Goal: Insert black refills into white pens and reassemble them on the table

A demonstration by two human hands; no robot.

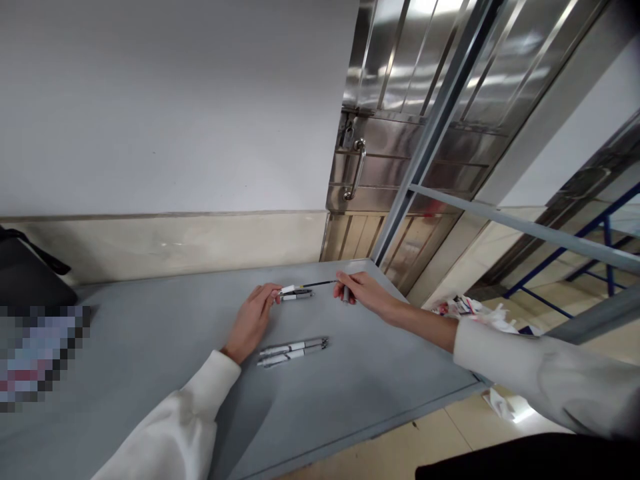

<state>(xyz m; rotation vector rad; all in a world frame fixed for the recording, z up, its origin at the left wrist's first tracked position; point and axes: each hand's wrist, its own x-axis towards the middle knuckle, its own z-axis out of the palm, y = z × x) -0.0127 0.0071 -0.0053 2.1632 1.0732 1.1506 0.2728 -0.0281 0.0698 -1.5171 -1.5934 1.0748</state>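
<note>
My left hand (256, 313) pinches the rear of a white pen barrel (289, 290), held above the grey table. A thin dark refill (317, 285) reaches from that barrel toward my right hand (355, 290), whose fingers are closed on its tip end. A small grey pen part (346, 294) also shows within my right fingers. Just beneath the held barrel lies another white and dark pen (299, 295). Nearer to me, two white pens (290, 353) rest side by side on the table.
The grey table (175, 340) meets a wall behind. A black bag (30, 273) stands at the far left. Metal frame bars (410, 180) rise at the right corner, with plastic bags (475, 312) beyond the right edge.
</note>
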